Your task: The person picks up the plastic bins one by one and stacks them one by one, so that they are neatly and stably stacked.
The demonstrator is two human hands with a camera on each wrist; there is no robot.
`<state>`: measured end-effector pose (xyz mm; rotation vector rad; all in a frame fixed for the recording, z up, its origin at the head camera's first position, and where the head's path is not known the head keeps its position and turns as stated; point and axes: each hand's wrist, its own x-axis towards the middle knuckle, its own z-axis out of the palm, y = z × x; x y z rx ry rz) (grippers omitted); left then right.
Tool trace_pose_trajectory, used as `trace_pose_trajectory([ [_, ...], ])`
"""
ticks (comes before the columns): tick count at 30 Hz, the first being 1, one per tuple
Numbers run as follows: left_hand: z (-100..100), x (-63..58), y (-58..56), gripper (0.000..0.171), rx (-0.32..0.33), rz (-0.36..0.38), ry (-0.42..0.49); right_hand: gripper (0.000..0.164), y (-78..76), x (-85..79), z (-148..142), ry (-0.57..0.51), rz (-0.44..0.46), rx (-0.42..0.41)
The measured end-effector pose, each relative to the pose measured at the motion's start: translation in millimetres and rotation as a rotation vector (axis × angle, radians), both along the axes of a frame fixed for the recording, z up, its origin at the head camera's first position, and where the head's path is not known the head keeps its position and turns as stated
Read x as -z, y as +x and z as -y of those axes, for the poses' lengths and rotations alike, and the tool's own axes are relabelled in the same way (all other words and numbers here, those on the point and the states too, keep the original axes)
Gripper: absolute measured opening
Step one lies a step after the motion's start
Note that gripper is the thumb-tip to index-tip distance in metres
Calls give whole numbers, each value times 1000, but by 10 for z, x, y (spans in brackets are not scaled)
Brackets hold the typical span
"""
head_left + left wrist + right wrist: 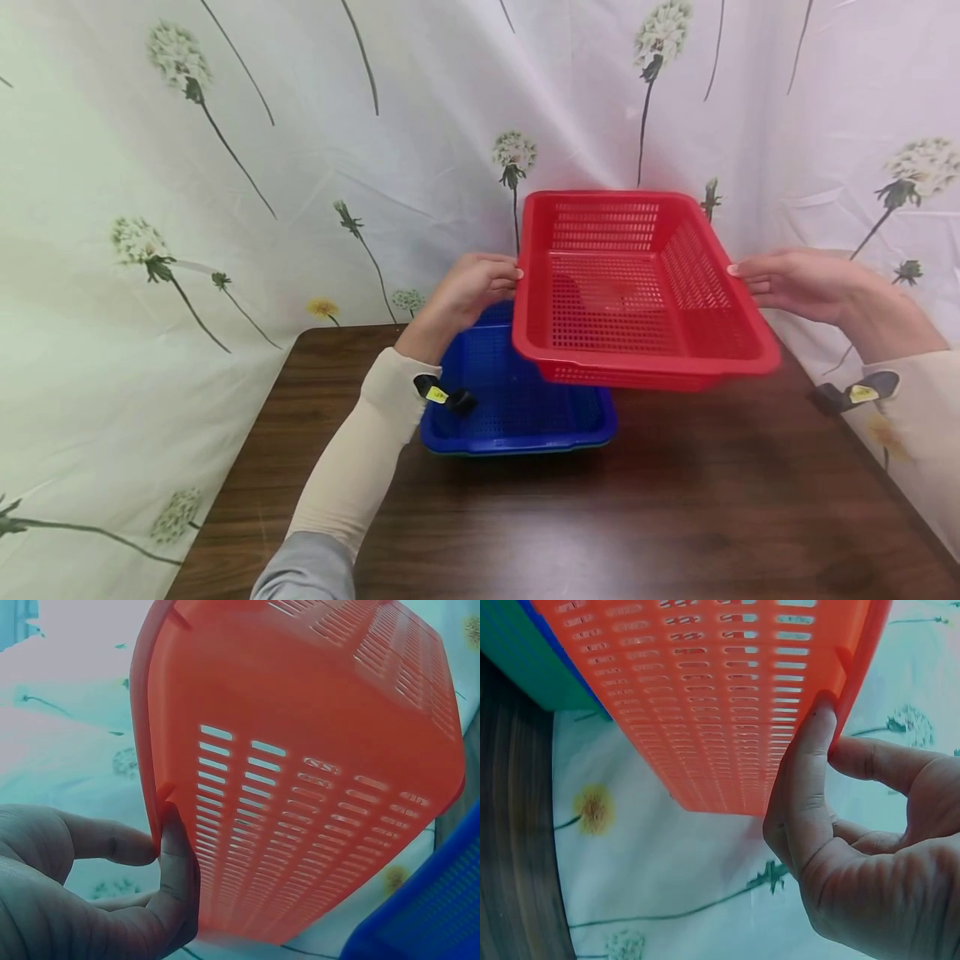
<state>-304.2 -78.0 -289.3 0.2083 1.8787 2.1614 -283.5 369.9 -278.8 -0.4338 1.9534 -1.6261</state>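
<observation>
A red plastic basket with slotted walls hangs in the air, tilted so its inside shows in the head view. My left hand pinches its left rim, thumb on the rim and fingers under it, as the left wrist view shows on the basket's slotted side. Over on the opposite rim my right hand pinches in the same way, seen close in the right wrist view. Below and to the left, a blue basket stands on the table, partly hidden by the red one and my left forearm. A green edge shows beneath it.
The dark wood-grain table extends in front and to the right. Behind it and along both sides hangs a white cloth printed with dandelions, close to the table's back edge. Dark straps with small devices sit on both wrists.
</observation>
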Motion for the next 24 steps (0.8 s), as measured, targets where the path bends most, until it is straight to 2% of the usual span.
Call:
trace_pose_trajectory([
  [4, 123, -25, 45, 32, -6, -5, 3, 44, 1, -22, 123, -22, 8, 21],
  [9, 263, -46, 103, 29, -8, -21, 6, 39, 26, -33, 286, -64, 29, 122],
  [12, 348, -54, 131, 26, -9, -27, 7, 38, 30, -40, 380, -73, 30, 146],
  [16, 465, -56, 164, 27, -2, -35, -11, 35, 34, -58, 505, -27, 6, 161],
  [24, 730, -36, 223, 34, -22, -34, -54, 29, 47, -79, 816, -30, 44, 218],
])
